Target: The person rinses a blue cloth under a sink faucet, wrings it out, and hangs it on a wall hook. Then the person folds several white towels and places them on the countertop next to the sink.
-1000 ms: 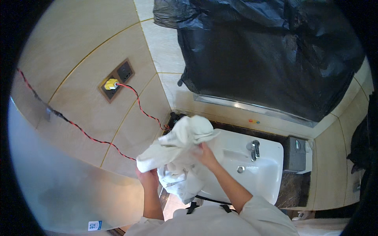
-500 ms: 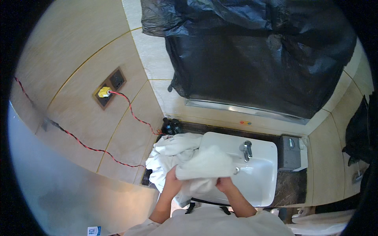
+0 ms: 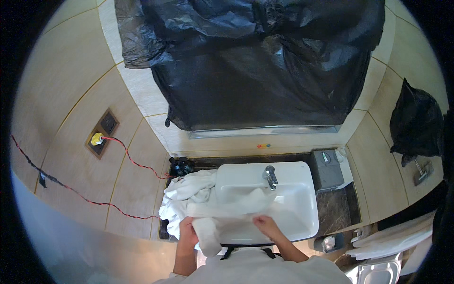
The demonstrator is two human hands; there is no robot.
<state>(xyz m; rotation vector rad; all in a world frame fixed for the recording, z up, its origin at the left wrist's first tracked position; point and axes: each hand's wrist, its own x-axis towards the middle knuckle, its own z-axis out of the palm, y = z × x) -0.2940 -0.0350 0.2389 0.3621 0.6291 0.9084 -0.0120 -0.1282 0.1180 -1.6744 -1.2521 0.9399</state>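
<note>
A white towel (image 3: 227, 208) lies stretched across the front of a white basin (image 3: 293, 208), folded into a long band. My left hand (image 3: 188, 233) grips its rolled left end at the basin's front left corner. My right hand (image 3: 266, 224) presses flat on the towel near the basin's front rim. More white cloth (image 3: 187, 194) is heaped on the dark counter to the left of the basin. A chrome tap (image 3: 270, 176) stands at the back of the basin.
Black plastic sheeting (image 3: 255, 61) covers the mirror above. A grey box (image 3: 327, 169) sits right of the basin. A red cable (image 3: 127, 156) runs from a wall socket (image 3: 101, 133) to small dark objects (image 3: 181, 165). A black bag (image 3: 416, 125) hangs at right.
The towel came down from in front of my chest to the basin and was folded into a flat band. Both hands lowered to the basin's front edge.
</note>
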